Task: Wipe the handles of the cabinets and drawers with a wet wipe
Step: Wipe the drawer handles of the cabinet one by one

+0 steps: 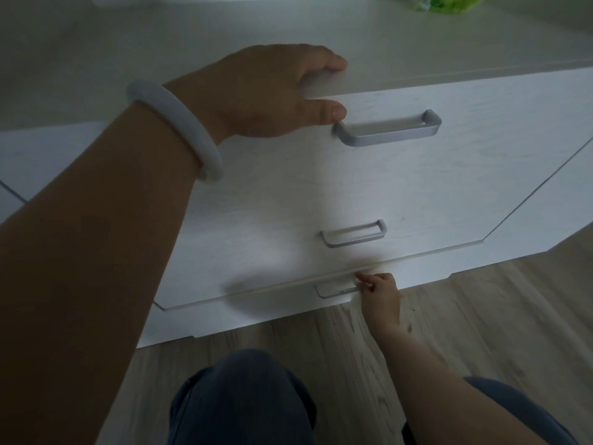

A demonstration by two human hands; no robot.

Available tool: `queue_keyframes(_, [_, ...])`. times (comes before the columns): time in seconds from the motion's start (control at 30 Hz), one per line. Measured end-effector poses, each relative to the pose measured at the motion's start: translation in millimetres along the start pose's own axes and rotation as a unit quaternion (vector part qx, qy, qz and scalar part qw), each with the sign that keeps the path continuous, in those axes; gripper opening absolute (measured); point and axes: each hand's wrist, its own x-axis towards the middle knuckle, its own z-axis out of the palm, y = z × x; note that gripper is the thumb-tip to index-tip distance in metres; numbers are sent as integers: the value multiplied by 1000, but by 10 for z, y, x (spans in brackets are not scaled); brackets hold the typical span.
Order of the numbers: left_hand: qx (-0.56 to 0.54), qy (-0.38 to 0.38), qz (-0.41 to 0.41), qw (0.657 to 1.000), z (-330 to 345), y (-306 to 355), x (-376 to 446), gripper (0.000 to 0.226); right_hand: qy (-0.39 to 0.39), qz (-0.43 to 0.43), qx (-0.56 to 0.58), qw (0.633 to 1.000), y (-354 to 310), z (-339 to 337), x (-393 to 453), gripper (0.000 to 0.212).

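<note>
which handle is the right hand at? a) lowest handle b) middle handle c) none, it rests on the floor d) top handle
a: the right hand reaches down to the lowest handle, its fingertips at that handle's right end, while the left hand rests on the cabinet top edge.

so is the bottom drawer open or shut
Slightly open: the white bottom drawer front juts past the base, shadowed beneath; the right hand is at its handle.
</note>
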Motion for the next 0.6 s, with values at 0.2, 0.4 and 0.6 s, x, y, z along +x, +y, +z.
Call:
queue_keyframes(0.2, [2, -7, 0, 1000, 0, -12, 6, 67, -41, 28, 24, 998, 41, 184, -73, 20])
queue_keyframes(0.4, [80, 85, 2, 993, 129, 86, -162, 59, -56, 27, 40, 997, 45, 200, -76, 20])
queue_keyframes(0.6, [31, 304, 30, 952, 890, 478, -907, 49, -53, 57, 58, 995, 64, 206, -48, 21])
